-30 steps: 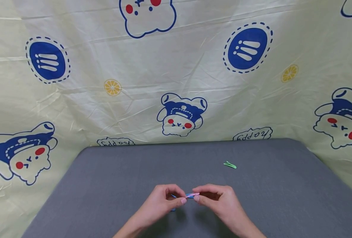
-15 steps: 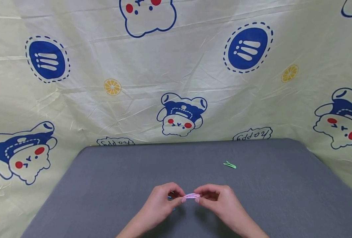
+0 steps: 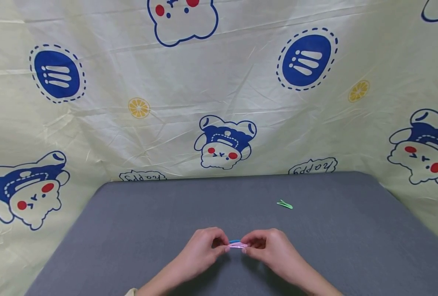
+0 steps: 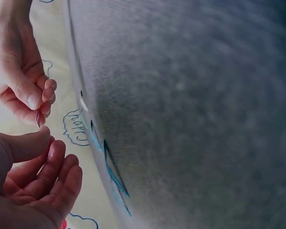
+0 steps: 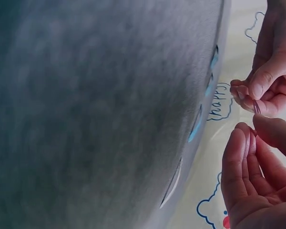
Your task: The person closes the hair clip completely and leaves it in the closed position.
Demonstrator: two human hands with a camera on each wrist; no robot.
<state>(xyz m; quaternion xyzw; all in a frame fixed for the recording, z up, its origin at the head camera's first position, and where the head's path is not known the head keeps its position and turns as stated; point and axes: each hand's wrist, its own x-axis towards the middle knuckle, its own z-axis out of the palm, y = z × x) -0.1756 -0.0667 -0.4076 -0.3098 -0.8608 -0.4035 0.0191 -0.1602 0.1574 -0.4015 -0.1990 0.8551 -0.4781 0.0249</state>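
A slim pink hair clip (image 3: 238,245) spans the gap between my two hands, held above the table. My left hand (image 3: 205,248) pinches its left end between thumb and fingertips. At the other end, the thumb and fingertips of my right hand (image 3: 269,248) grip it. Just behind it in the head view, part of a blue hair clip (image 3: 235,241) shows. Several blue clips (image 5: 195,125) lie on the table in the right wrist view. Two blue clips (image 4: 115,177) are also plain in the left wrist view. The fingertips cover both ends of the pink clip.
A green hair clip (image 3: 285,204) lies farther back on the grey table (image 3: 148,218), right of the hands. Behind the table's far edge hangs a pale cloth (image 3: 174,135) printed with blue cartoon figures.
The pink clip has turned so more of its pink side faces the head camera. Both hands keep hold of it and have barely shifted. Blue pieces seen by the left hand are now hidden.
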